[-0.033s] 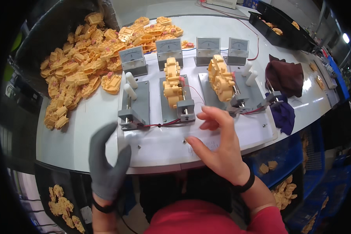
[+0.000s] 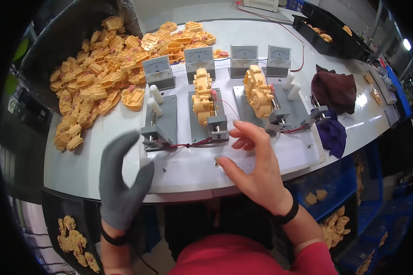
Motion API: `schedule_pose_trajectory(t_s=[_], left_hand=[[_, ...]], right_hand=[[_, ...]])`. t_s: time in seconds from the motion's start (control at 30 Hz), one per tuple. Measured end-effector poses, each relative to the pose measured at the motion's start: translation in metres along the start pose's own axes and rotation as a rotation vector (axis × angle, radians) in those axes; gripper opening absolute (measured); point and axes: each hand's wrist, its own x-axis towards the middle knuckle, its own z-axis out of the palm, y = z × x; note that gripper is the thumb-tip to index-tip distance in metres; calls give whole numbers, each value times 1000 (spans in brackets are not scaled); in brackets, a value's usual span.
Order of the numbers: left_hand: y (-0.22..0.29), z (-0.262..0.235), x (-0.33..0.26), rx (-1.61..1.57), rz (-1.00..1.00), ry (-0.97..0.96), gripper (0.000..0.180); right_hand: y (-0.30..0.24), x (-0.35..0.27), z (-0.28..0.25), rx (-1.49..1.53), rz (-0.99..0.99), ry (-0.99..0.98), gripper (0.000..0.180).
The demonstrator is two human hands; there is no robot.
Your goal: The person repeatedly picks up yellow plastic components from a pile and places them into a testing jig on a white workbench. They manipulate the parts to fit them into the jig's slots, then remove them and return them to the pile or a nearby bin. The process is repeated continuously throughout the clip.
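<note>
My left hand: my grey-gloved left hand hangs over the near edge of the white counter, fingers spread apart and holding nothing.
My right hand: my bare right hand is raised over the white base board, fingers loosely apart, nothing gripped; a black wristband sits on the wrist.
Nearest thing: the grey metal clamp block at the near end of the second fixture lies just beside my right fingertips; I cannot tell whether they touch it.
Second fixture: an orange plastic gearbox part sits lengthwise on the grey plate, behind that clamp.
Third fixture: a bulkier orange plastic gearbox stack rests on its plate, right of the second.
First fixture: the grey plate with two white pegs stands ahead of my left hand, with no orange part on it.
Meters: four small grey-cased dial meters stand in a row behind the fixtures.
Far left: a heap of loose orange plastic parts spreads over the counter.
Right side: a dark maroon cloth and a purple cloth lie just beside the board.
</note>
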Motion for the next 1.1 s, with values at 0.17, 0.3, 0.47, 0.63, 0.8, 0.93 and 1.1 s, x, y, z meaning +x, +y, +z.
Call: schedule_pose_trajectory(t_s=[0.17,0.3,0.47,0.63,0.8,0.93,1.1], left_hand=[[44,-12,94,148,304,-328,65],[59,19,135,497,562,-548,69],[47,65,144,758,658,-604,23],[51,27,152,602,793,-516,20],[120,-21,117,153,499,-492,38],[131,-42,43,-14,431,-697,41],[129,39,5,-175,404,-840,72]], right_hand=[[-1,8,9,61,9,-60,55],[0,8,12,147,-40,-9,45],[0,8,6,253,-14,-100,34],[1,8,12,299,-108,-62,32],[15,-1,-7,151,-227,190,63],[-29,-37,-22,311,-337,99,78],[-17,-110,-87,201,145,-189,51]])
